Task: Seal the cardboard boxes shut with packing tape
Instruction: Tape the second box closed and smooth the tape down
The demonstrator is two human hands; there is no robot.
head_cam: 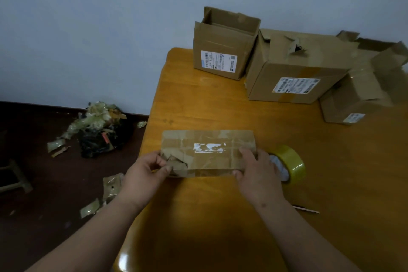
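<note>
You have a small, flat brown cardboard box lying near the left edge of the orange-brown wooden table, its top already crossed by glossy clear tape. Your left hand pinches the torn, crumpled cardboard at the box's left end between thumb and fingers, and your right hand grips the right end, fingers over the top and thumb on the near face. Just beside your right hand, touching or nearly so, the roll of yellowish translucent packing tape stands on edge. The box looks light and thin-walled, so it will likely slide on the smooth table and cave if you squeeze it; the ragged left end seems soft and weak. You would do better to hold it by the firmer corners and press the torn flap flat before taping over it. At the back of the table wait an open-topped box with a white label, a larger dented box and a crumpled box at the right edge, close together.
</note>
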